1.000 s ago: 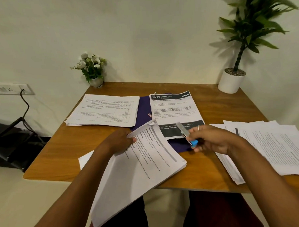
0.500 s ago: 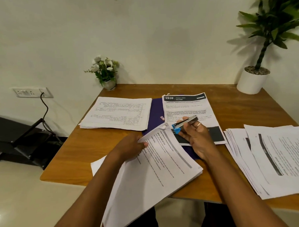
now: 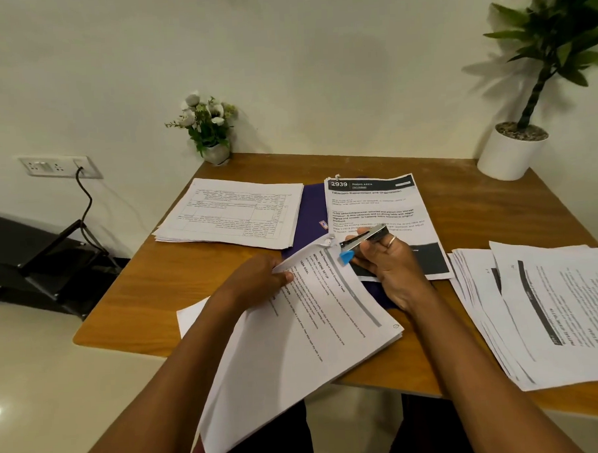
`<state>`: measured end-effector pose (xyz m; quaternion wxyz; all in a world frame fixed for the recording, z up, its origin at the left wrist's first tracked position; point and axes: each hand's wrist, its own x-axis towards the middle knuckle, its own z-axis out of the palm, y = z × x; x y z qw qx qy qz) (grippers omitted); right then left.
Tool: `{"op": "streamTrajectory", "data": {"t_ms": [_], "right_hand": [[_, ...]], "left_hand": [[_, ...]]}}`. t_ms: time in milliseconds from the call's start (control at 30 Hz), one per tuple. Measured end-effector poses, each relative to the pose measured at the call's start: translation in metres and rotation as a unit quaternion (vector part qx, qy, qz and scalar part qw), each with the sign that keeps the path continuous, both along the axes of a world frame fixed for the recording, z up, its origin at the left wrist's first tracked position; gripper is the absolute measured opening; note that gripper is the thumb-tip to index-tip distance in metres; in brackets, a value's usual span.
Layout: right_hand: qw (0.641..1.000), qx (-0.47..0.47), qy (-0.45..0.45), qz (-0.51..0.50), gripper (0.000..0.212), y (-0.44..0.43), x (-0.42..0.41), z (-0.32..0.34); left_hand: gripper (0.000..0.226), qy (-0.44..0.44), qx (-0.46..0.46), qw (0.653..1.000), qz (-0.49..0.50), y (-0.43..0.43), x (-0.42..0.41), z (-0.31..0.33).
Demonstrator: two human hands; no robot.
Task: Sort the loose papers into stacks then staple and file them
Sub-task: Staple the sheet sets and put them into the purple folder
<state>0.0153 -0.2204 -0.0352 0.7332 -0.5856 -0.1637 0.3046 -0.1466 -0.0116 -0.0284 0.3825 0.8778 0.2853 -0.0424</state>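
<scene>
The thin bundle of white printed sheets (image 3: 306, 335) lies half on the brown wooden table (image 3: 163, 283), with its near end hanging off the front edge toward the person's lap. The left hand (image 3: 259, 279) pinches the bundle's far edge just short of the top corner. The right hand (image 3: 395, 273) is curled around a small silver stapler with a blue plastic end (image 3: 361, 240). Its mouth is right at that curled-up corner, but I honestly can't tell if the paper is inside it or just beside it.

Handling-wise, I'd guess the bundle is light and floppy, and loose sheets love to slide against each other. So grab it close to the corner being stapled, like the left hand does, and flatten that curl or the staple may miss the bottom pages. The overhanging end probably drags a bit, so a firm pinch matters.

The stapler looks stiff and tiny, so I'd squeeze it across top and bottom with the whole hand. The dark purple folder (image 3: 312, 208) waits just behind.
</scene>
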Motion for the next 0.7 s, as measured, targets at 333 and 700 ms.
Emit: {"op": "streamTrajectory", "data": {"t_ms": [333, 700], "right_hand": [[0.996, -0.054, -0.034, 0.056, 0.035, 0.012, -0.005, 0.001], [0.999, 0.03, 0.035, 0.014, 0.045, 0.021, -0.01, -0.002]], "left_hand": [[0.029, 0.0, -0.002, 1.0, 0.007, -0.001, 0.0, -0.002], [0.03, 0.0, 0.015, 1.0, -0.005, 0.0, -0.001, -0.001]]}}
